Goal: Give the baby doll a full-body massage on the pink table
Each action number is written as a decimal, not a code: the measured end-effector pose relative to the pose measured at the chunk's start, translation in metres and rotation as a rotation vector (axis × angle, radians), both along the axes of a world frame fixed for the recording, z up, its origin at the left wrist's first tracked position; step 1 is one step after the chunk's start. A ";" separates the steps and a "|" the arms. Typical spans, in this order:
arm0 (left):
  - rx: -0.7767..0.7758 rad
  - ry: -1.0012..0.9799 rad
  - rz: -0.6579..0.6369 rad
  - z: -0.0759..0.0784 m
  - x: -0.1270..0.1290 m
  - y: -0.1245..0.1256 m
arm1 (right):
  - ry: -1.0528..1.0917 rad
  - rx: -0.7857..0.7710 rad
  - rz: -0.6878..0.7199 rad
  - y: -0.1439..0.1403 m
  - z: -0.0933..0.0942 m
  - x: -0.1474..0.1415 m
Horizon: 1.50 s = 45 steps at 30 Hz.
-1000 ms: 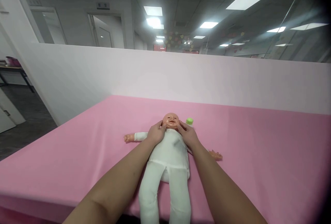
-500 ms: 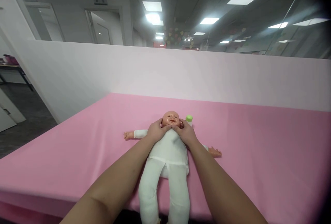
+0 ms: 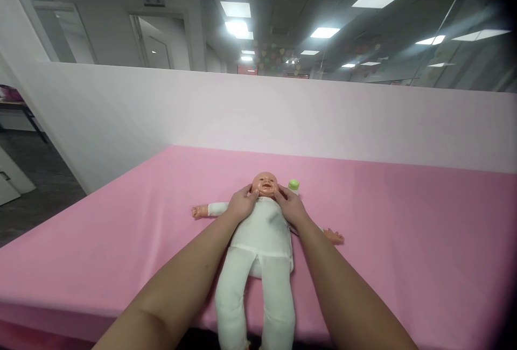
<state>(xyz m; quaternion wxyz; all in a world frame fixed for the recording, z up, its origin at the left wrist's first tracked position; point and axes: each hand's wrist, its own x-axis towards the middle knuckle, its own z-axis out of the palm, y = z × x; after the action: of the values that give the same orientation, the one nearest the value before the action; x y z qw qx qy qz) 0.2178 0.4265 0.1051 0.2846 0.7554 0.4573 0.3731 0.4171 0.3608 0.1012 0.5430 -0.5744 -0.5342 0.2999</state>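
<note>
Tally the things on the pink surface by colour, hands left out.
White-clothed: 1, the doll, with the left hand and right hand touching its head.
Green-capped: 1, the small bottle beside the doll's head.
Total: 2, both on the pink surface.

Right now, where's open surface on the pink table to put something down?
Wide bare pink table right of the doll, and another stretch left of its outstretched arm. Crowded at the doll's head: left hand, right hand and the green-capped bottle.
</note>
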 end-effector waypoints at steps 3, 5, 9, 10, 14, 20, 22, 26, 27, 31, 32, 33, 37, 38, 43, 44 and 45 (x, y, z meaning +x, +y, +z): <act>0.004 -0.005 -0.009 0.001 0.000 -0.001 | -0.034 0.030 -0.015 0.002 -0.002 0.002; 0.007 0.000 -0.009 0.004 0.000 -0.004 | -0.054 0.040 -0.027 0.002 -0.002 0.002; -0.005 0.037 -0.014 0.012 -0.001 -0.014 | -0.068 0.015 -0.054 -0.001 0.000 -0.002; -0.011 0.049 -0.015 0.014 -0.001 -0.016 | -0.077 0.007 -0.055 -0.003 0.001 -0.003; 0.004 0.118 -0.013 0.020 -0.001 -0.022 | -0.189 -0.038 -0.078 -0.008 0.008 -0.008; 0.028 0.141 -0.029 0.018 0.000 -0.021 | -0.311 -0.051 -0.118 -0.007 0.010 -0.009; 0.041 0.137 -0.033 0.016 0.000 -0.019 | -0.310 -0.035 -0.101 -0.006 0.009 -0.005; 0.052 0.121 -0.039 0.011 -0.001 -0.012 | -0.337 -0.008 -0.036 -0.005 0.007 0.004; 0.053 0.105 -0.043 0.010 -0.001 -0.011 | -0.351 0.003 -0.021 -0.005 0.007 0.006; 0.031 0.025 -0.068 0.006 -0.002 -0.005 | -0.423 0.069 -0.073 -0.008 0.013 0.014; 0.021 0.009 -0.063 0.005 -0.002 -0.003 | -0.436 0.094 -0.135 -0.009 0.015 0.016; 0.010 -0.008 -0.047 0.004 -0.002 -0.002 | -0.446 0.117 -0.217 -0.010 0.016 0.019; -0.022 -0.146 0.076 0.010 -0.002 -0.003 | -0.503 0.182 -0.462 -0.009 0.018 0.034; -0.014 -0.210 0.096 0.014 -0.001 -0.005 | -0.528 0.189 -0.464 -0.007 0.016 0.037; 0.026 -0.520 -0.027 0.052 0.024 -0.025 | -0.687 0.093 -0.330 0.008 0.004 0.036; -0.007 -0.570 -0.096 0.059 0.033 -0.029 | -0.700 0.063 -0.311 0.011 0.002 0.034; -0.074 -0.619 -0.154 0.065 0.042 -0.033 | -0.702 0.041 -0.294 0.014 0.000 0.033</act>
<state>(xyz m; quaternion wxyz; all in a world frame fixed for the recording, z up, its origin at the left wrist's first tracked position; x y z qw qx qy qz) 0.2602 0.3933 0.1701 0.4650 0.6275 0.3036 0.5457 0.4506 0.3746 0.1011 0.3755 -0.7016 -0.6055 -0.0068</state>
